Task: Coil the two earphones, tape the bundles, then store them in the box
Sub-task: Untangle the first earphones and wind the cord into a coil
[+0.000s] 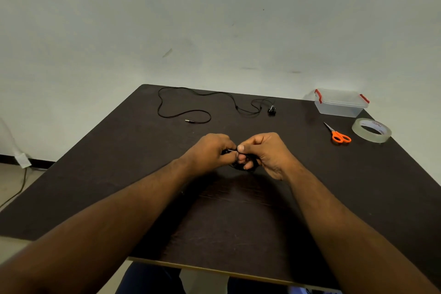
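both hands, left hand [210,153] and right hand [265,153], pinch a coiled black earphone [247,164] bundle above the matte dark table's [119,174] middle; another thin black earphone [210,105] sprawls loose along the far edge, with a clear plastic box [340,104] at the far right corner.

Faint print on the tape roll, too small and blurred to read

The only lettering in view stood on the inner core of the clear tape roll [371,130], which lay just right of the orange-handled scissors [338,134] on the dark table [119,174]. It was dark print on the white liner, appearing upside down from the head camera, in a few short marks repeated around the ring; no word or brand could be made out with any certainty. The clear box [340,102] with red clips, behind the tape roll, showed no readable label, and neither did the scissors.
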### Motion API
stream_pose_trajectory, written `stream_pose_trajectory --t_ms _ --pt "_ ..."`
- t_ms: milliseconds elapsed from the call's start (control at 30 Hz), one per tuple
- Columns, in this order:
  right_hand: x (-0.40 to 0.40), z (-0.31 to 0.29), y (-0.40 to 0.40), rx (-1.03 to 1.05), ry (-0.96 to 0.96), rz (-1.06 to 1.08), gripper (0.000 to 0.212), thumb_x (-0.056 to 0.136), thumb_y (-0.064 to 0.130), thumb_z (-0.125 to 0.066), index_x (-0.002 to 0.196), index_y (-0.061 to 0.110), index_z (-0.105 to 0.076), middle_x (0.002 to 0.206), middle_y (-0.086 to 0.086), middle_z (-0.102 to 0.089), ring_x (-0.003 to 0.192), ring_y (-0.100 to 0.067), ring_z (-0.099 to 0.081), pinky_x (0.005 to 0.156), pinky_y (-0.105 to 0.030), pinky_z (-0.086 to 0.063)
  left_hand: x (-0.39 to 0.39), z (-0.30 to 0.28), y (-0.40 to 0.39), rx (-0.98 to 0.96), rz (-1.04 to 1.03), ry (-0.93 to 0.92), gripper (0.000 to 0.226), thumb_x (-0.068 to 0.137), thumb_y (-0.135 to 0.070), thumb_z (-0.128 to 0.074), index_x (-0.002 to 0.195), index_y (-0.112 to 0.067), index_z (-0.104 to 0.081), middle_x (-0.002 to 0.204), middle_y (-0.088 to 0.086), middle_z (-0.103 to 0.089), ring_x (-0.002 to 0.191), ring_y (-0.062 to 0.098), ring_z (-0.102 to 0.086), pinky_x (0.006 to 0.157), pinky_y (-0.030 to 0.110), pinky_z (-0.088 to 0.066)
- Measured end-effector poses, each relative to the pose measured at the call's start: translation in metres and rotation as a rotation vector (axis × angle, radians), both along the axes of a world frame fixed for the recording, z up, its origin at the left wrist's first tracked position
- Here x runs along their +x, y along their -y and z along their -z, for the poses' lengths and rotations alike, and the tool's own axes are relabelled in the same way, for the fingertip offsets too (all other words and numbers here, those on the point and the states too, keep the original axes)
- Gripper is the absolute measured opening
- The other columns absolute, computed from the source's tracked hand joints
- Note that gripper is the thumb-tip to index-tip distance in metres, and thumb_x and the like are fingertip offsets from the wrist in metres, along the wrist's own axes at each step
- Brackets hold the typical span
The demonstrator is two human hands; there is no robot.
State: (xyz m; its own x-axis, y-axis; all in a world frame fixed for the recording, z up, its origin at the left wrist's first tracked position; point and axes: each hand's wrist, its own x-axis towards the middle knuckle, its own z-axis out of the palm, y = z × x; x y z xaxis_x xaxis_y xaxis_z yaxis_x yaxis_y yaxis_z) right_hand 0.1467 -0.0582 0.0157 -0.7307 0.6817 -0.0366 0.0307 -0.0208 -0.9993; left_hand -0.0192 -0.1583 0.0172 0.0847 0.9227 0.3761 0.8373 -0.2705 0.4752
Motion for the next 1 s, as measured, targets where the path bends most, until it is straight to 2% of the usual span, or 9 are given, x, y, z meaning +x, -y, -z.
stream_pose_trajectory --t_ms 167,267,333,400,533,633,767,867,1000 --pt "0.007 0.001 0.000 0.447 0.130 -0.106 0.016 0.082 0.003 -0.072 0.095 0.012 -0.076 0.086 -0.004 -0.076 0.080 -0.017 -0.071 0.075 -0.028 -0.057 0.000 0.010 0.002 -0.032 -0.045 0.085 0.010 0.086 -0.023 -0.066 0.085 -0.016 -0.073 0.072 -0.011 -0.056 0.066 0.006 -0.056 0.060 0.021 -0.043" --pt "0.010 0.002 0.005 0.757 0.225 -0.083 0.022 0.084 0.008 -0.070 0.101 0.020 -0.076 0.088 0.016 -0.073 0.085 0.002 -0.067 0.076 -0.014 -0.050 0.000 0.010 0.002 -0.093 -0.059 0.140 0.010 0.088 -0.020 -0.066 0.087 -0.015 -0.074 0.076 -0.005 -0.064 0.069 0.013 -0.061 0.060 0.027 -0.048" --pt "0.011 0.003 0.007 0.840 0.231 -0.056 0.020 0.085 0.009 -0.069 0.101 0.020 -0.076 0.086 0.018 -0.071 0.084 0.005 -0.066 0.073 -0.011 -0.049 -0.002 0.003 0.002 -0.165 -0.022 0.150 0.012 0.089 -0.023 -0.066 0.093 -0.015 -0.075 0.081 -0.004 -0.068 0.073 0.009 -0.063 0.064 0.025 -0.051" --pt "0.011 0.002 0.007 0.816 0.279 -0.026 0.017 0.086 0.011 -0.068 0.098 0.019 -0.076 0.083 0.014 -0.073 0.078 0.002 -0.067 0.071 -0.015 -0.051 -0.005 -0.007 0.002 -0.170 0.015 0.094 0.015 0.089 -0.026 -0.068 0.098 -0.017 -0.075 0.086 -0.009 -0.067 0.079 -0.001 -0.062 0.070 0.016 -0.049" --pt "0.010 -0.008 0.009 0.481 0.348 -0.078 0.009 0.087 0.012 -0.068 0.084 0.011 -0.076 0.072 -0.005 -0.074 0.068 -0.018 -0.071 0.072 -0.035 -0.059 -0.008 -0.025 0.000 -0.086 0.044 -0.013 0.011 0.086 -0.024 -0.070 0.095 -0.019 -0.075 0.091 -0.006 -0.063 0.085 0.004 -0.059 0.077 0.024 -0.049" --pt "0.011 -0.019 0.010 0.347 0.275 -0.173 0.012 0.086 0.008 -0.070 0.074 0.009 -0.075 0.073 -0.012 -0.073 0.068 -0.022 -0.069 0.072 -0.034 -0.058 -0.008 -0.030 -0.003 -0.039 0.091 0.004 0.013 0.083 -0.020 -0.073 0.096 -0.021 -0.075 0.100 -0.004 -0.058 0.092 0.004 -0.056 0.078 0.017 -0.045" --pt "0.013 -0.025 0.014 0.233 0.170 -0.181 0.009 0.085 0.002 -0.069 0.077 0.001 -0.074 0.072 -0.016 -0.071 0.068 -0.023 -0.069 0.067 -0.030 -0.057 -0.005 -0.022 -0.003 0.046 -0.008 0.204 0.014 0.081 -0.016 -0.075 0.095 -0.019 -0.077 0.113 -0.001 -0.051 0.105 0.004 -0.051 0.077 0.009 -0.042" --pt "0.015 -0.024 0.015 0.201 0.143 -0.147 0.008 0.085 -0.001 -0.067 0.081 -0.005 -0.072 0.071 -0.016 -0.071 0.065 -0.021 -0.069 0.064 -0.027 -0.056 0.002 -0.015 -0.001 0.005 -0.015 0.296 0.014 0.082 -0.012 -0.074 0.095 -0.015 -0.078 0.094 0.006 -0.057 0.088 0.008 -0.053 0.075 0.014 -0.043" --pt "0.014 -0.024 0.013 0.219 0.202 -0.126 0.010 0.087 0.001 -0.066 0.079 -0.001 -0.072 0.070 -0.017 -0.070 0.066 -0.022 -0.068 0.063 -0.028 -0.057 0.006 -0.013 0.003 -0.180 -0.009 0.564 0.026 0.089 -0.008 -0.056 0.106 -0.011 -0.074 0.075 0.004 -0.069 0.065 0.013 -0.059 0.064 0.027 -0.047"
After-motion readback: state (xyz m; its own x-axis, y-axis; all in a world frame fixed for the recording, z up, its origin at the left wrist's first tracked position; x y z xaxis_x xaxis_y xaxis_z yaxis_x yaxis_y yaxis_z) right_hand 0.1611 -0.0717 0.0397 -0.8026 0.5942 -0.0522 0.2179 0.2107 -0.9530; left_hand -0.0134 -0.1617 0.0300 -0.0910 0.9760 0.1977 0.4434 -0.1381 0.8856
